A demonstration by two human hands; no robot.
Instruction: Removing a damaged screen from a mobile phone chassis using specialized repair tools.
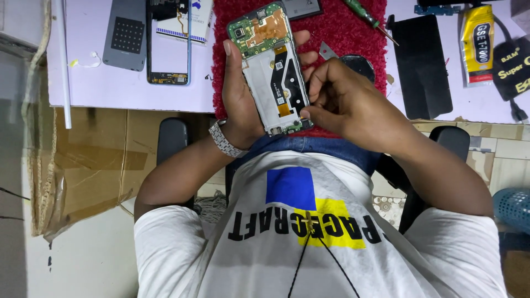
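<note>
Left hand [238, 99] clamped around opened phone [271, 72]; right hand [341, 96] at three o'clock, fingertips [307, 112] pinched against its edge; screwdriver [365, 14] at one o'clock.

Phone [273, 72] held over mat [353, 38], near table [99, 88] edge, btwn both hands: left hand [238, 96] on its left side, right hand [342, 99] touching its right edge. Far left of mat: frame [168, 60], then panel [128, 34] further left. Screwdriver [367, 16] on mat, far right. Screen [422, 66] right of mat; glue tube [477, 44] right of that.
</note>
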